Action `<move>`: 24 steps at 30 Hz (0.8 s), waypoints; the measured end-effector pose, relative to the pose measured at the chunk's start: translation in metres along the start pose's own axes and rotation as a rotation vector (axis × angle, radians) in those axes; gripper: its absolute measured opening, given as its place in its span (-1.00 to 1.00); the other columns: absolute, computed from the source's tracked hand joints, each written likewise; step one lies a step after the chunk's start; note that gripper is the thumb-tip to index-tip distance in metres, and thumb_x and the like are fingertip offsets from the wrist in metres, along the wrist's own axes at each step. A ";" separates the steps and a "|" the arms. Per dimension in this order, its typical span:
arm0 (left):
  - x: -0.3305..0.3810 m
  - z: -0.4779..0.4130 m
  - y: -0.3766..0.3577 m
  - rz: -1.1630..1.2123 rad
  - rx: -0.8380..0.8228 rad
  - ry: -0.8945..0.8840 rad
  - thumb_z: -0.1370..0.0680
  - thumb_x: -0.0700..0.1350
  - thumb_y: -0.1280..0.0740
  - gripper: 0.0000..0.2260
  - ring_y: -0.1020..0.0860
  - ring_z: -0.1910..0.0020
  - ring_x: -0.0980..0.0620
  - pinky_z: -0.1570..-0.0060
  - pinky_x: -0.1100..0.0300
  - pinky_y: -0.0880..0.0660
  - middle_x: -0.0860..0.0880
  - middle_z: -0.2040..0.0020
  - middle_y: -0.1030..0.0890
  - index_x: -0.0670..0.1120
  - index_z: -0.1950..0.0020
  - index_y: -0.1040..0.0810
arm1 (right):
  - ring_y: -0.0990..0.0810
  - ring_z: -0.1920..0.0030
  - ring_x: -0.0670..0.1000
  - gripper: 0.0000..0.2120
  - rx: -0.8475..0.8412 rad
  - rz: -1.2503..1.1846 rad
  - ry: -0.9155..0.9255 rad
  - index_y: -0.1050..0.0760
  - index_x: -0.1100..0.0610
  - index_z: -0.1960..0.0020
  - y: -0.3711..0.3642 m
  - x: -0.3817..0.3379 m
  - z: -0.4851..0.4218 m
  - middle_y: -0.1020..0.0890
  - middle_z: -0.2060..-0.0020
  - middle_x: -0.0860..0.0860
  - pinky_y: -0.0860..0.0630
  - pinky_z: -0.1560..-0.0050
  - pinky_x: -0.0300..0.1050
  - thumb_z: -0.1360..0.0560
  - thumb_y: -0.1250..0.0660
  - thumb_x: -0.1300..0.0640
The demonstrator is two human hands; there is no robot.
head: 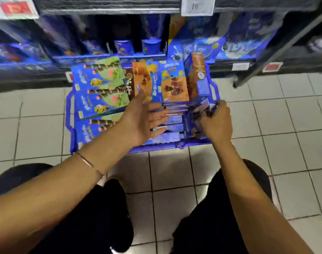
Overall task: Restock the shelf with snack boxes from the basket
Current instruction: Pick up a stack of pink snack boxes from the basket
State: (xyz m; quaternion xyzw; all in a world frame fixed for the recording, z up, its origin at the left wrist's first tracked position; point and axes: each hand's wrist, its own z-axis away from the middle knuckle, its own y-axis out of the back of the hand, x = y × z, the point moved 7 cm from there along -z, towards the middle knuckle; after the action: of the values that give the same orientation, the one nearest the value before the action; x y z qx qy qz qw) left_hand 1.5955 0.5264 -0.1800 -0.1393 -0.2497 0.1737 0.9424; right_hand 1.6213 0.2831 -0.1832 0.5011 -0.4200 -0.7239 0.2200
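The person's right hand [218,121] is curled round a dark blue snack box [200,109] at the right edge of the basket. The left hand [143,118] is spread open, fingers straight, over the stacked boxes [175,107] in the middle. The blue basket [69,114] sits on the tiled floor [284,125] just before the bottom shelf [109,57]. I'd worry about the upright orange box [197,70] beside that grip, since dragging 1 box out could topple it.

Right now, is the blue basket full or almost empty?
Full: the blue basket holds snack boxes from wall to wall, some flat, some standing on edge.
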 end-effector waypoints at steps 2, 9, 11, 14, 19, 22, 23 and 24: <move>-0.010 -0.007 0.002 0.007 -0.031 -0.016 -0.65 0.43 -0.08 -0.34 -0.67 -0.25 -0.08 -0.08 -0.06 -0.54 -0.12 -0.26 -0.72 -0.07 -0.33 -0.60 | -0.57 -0.11 0.25 -0.66 0.005 -0.100 0.047 -0.44 0.13 -0.20 0.000 0.000 0.001 -0.61 -0.09 0.18 -0.44 0.08 0.02 -0.47 -0.38 0.06; -0.035 0.028 0.001 0.120 0.054 0.015 -0.63 0.36 -0.22 -0.46 -0.66 -0.15 -0.11 -0.15 -0.10 -0.52 -0.14 -0.18 -0.69 -0.10 -0.15 -0.61 | -0.60 0.16 -0.17 -0.67 0.004 -0.440 0.113 -0.45 -0.03 -0.01 0.052 -0.047 0.025 -0.61 0.15 -0.14 -0.45 0.18 -0.27 -0.36 -0.46 -0.12; -0.035 0.039 -0.008 0.145 0.041 -0.010 -0.62 0.37 -0.26 -0.42 -0.66 -0.17 -0.13 -0.09 -0.14 -0.54 -0.16 -0.20 -0.67 -0.13 -0.26 -0.58 | -0.66 0.07 -0.12 -0.64 -0.029 -0.636 0.074 -0.51 0.05 -0.07 0.063 -0.059 0.030 -0.65 0.08 -0.06 -0.61 0.03 -0.11 -0.37 -0.51 -0.05; -0.024 0.051 -0.019 0.147 -0.005 -0.117 -0.56 0.39 -0.34 -0.30 -0.65 -0.25 -0.14 -0.20 -0.24 -0.54 -0.21 -0.29 -0.63 -0.17 -0.40 -0.51 | -0.70 0.03 0.15 -0.64 -0.111 -0.941 0.039 -0.51 0.16 -0.15 0.063 -0.074 0.038 -0.66 -0.01 0.17 -0.67 0.02 0.15 -0.42 -0.50 0.10; 0.003 0.075 -0.024 0.073 -0.088 -0.473 -0.64 0.27 -0.29 -0.62 -0.71 -0.20 -0.08 -0.34 -0.17 -0.55 -0.05 -0.17 -0.75 0.02 -0.14 -0.69 | -0.69 0.00 0.14 -0.72 -0.487 -1.336 -0.081 -0.47 0.28 -0.26 0.024 -0.103 0.075 -0.67 -0.07 0.19 -0.65 0.12 0.05 -0.56 -0.35 0.31; 0.012 0.087 -0.016 0.173 -0.108 -0.600 -0.62 0.12 -0.35 -0.67 -0.66 -0.20 -0.19 -0.30 -0.19 -0.57 -0.19 -0.28 -0.70 -0.08 -0.23 -0.65 | -0.70 0.05 0.06 -0.85 -0.570 -1.286 0.014 -0.47 0.20 -0.10 0.004 -0.115 0.096 -0.67 0.02 0.06 -0.65 0.17 0.05 -0.57 -0.35 0.33; 0.014 0.088 -0.009 0.212 -0.094 -0.617 -0.62 0.08 -0.37 -0.70 -0.68 -0.18 -0.19 -0.31 -0.22 -0.59 -0.20 -0.25 -0.71 -0.10 -0.20 -0.66 | -0.71 0.10 0.02 -0.86 -0.581 -1.262 0.076 -0.46 0.16 -0.06 -0.001 -0.118 0.099 -0.68 0.10 0.00 -0.66 0.18 0.05 -0.56 -0.37 0.31; 0.016 0.087 -0.002 0.236 -0.081 -0.628 -0.66 0.04 -0.36 -0.76 -0.71 -0.09 -0.16 -0.21 -0.21 -0.64 -0.18 -0.16 -0.74 -0.09 -0.09 -0.70 | -0.72 0.12 0.00 -0.85 -0.583 -1.234 0.146 -0.46 0.15 -0.04 -0.004 -0.120 0.100 -0.69 0.13 -0.03 -0.67 0.15 0.07 -0.55 -0.41 0.25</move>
State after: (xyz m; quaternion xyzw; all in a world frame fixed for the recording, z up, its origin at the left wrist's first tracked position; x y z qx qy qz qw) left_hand 1.5639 0.5464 -0.0992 -0.1442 -0.5168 0.3058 0.7865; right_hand 1.5783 0.4127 -0.1073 0.6167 0.1704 -0.7645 -0.0791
